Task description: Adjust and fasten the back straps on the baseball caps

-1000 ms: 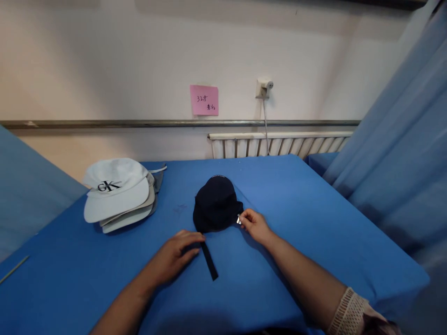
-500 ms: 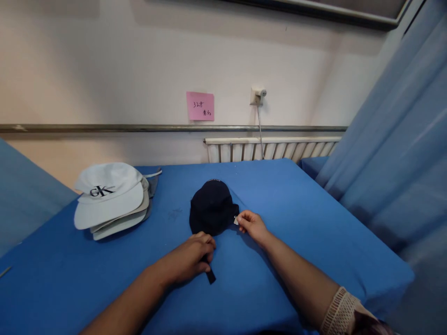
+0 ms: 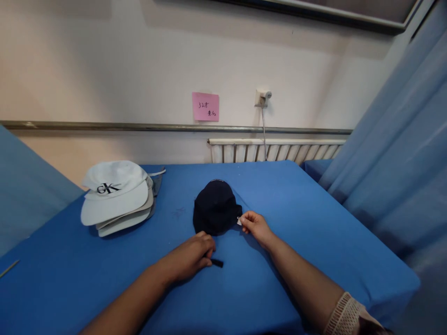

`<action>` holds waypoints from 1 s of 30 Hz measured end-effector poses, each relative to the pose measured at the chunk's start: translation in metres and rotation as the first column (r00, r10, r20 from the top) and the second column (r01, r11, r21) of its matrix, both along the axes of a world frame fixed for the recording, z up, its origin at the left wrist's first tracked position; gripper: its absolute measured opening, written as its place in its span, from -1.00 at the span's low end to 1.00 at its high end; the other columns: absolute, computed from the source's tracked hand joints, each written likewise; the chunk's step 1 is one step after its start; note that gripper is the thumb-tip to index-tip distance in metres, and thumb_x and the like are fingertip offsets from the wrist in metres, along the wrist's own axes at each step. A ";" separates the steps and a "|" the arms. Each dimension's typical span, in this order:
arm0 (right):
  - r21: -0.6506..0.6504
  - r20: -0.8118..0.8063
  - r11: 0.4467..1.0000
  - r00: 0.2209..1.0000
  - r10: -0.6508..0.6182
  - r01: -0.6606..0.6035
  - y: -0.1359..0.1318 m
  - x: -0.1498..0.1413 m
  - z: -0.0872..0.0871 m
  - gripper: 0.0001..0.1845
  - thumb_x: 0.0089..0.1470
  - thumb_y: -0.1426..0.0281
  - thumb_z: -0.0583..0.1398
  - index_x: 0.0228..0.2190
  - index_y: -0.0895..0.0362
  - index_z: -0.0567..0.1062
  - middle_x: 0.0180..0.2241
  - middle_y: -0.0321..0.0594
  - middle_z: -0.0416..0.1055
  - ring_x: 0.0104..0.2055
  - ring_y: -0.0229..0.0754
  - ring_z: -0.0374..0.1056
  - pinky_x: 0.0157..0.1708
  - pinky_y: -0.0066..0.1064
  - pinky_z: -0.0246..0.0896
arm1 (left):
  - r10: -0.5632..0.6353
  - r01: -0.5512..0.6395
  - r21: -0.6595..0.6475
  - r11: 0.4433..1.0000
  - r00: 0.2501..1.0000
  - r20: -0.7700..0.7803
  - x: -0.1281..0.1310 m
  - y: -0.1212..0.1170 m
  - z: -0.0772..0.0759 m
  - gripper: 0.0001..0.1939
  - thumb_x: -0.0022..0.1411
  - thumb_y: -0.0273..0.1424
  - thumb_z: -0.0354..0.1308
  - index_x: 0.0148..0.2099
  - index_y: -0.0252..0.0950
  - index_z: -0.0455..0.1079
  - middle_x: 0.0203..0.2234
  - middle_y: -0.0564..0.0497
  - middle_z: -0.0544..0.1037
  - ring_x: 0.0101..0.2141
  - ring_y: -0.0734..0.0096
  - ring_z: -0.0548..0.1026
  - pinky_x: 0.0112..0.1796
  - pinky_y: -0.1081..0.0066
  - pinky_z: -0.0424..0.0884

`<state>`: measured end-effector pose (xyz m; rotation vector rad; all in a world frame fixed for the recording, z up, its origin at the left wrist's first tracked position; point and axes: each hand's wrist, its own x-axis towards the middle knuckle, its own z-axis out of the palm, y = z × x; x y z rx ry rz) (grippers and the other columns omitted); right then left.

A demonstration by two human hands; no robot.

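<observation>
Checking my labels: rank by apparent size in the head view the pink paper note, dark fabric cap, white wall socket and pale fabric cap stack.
Pale fabric cap stack
Dark fabric cap
Pink paper note
White wall socket

The pink note (image 3: 206,106) on the wall (image 3: 146,74) bears handwriting: "32" followed by a character, with a second, smaller line below that is unclear. The white cap (image 3: 117,204) carries black overlapping letters that look like "CK" on its front. Tiny pale lettering on the dark cap (image 3: 214,204) is unreadable.
</observation>
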<state>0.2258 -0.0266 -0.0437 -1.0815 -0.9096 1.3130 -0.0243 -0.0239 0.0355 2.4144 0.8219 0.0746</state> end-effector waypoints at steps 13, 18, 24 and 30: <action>-0.089 -0.480 0.996 0.876 -0.041 -0.002 0.019 -0.048 0.005 -0.66 -0.21 0.26 0.43 -0.44 0.12 0.42 -0.51 -0.37 0.36 -0.51 -0.36 0.28 -0.51 -0.52 0.19 | 0.620 -0.343 -0.534 0.773 0.585 0.522 0.041 0.037 -0.022 -0.71 0.16 -0.25 0.15 -0.13 -0.32 0.31 -0.38 -0.04 0.56 -0.49 0.43 0.45 -0.45 0.41 0.37; -0.108 -0.493 0.992 0.870 -0.001 -0.060 0.012 -0.056 0.004 -0.69 -0.19 0.30 0.44 -0.45 0.15 0.46 -0.54 -0.35 0.38 -0.52 -0.35 0.28 -0.50 -0.51 0.18 | 0.675 -0.378 -0.571 0.728 0.541 0.502 0.032 0.041 -0.038 -0.77 0.12 -0.26 0.21 -0.26 -0.32 0.36 -0.50 0.03 0.53 -0.49 0.43 0.47 -0.40 0.41 0.38; -0.077 -0.435 0.993 0.899 0.045 -0.087 0.008 -0.058 0.008 -0.71 -0.17 0.29 0.43 -0.46 0.15 0.47 -0.54 -0.34 0.39 -0.52 -0.36 0.26 -0.48 -0.50 0.17 | 0.662 -0.387 -0.563 0.730 0.606 0.441 0.028 0.041 -0.038 -0.74 0.13 -0.20 0.19 -0.28 -0.31 0.39 -0.52 0.02 0.54 -0.56 0.45 0.43 -0.48 0.43 0.35; -0.077 -0.418 0.992 0.907 0.060 -0.101 0.008 -0.051 0.006 -0.71 -0.16 0.28 0.43 -0.44 0.13 0.48 -0.56 -0.36 0.36 -0.54 -0.35 0.23 -0.50 -0.48 0.14 | 0.645 -0.414 -0.528 0.741 0.657 0.391 0.029 0.039 -0.036 -0.73 0.12 -0.18 0.18 -0.33 -0.30 0.41 -0.55 0.05 0.51 -0.59 0.49 0.35 -0.52 0.46 0.28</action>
